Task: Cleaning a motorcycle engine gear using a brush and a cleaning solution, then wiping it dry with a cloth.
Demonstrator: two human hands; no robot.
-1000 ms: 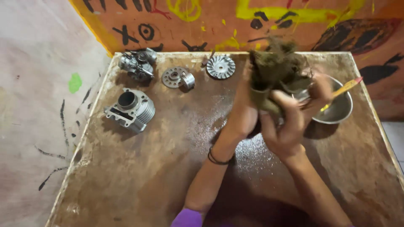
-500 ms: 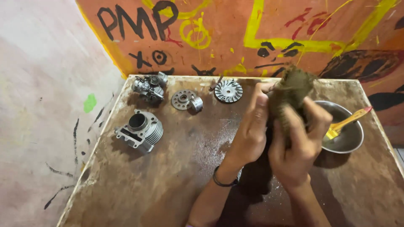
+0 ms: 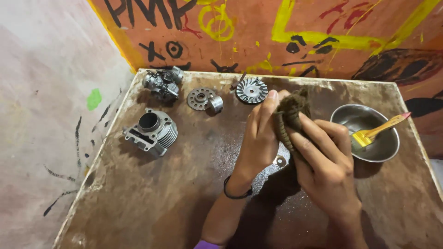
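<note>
Both my hands are pressed together around a dirty brown rag (image 3: 290,110) above the middle of a worn wooden table (image 3: 138,203). My left hand (image 3: 258,133) has its fingers flat against the rag's left side. My right hand (image 3: 327,161) wraps the rag from the right and below. Whether anything is wrapped inside the rag is hidden. A small metal ring (image 3: 279,161) lies on the table just under my hands.
Engine parts lie along the table's far left: a finned cylinder (image 3: 152,131), a carburetor (image 3: 161,83), a toothed gear with a sleeve (image 3: 203,99) and a finned round disc (image 3: 251,90). A steel bowl (image 3: 369,133) holds a yellow-handled brush (image 3: 376,131). Painted walls border the table.
My hands have come down and toward me with the rag, now more bunched between them. The camera view has also shifted, so the table appears lower and nearer.
</note>
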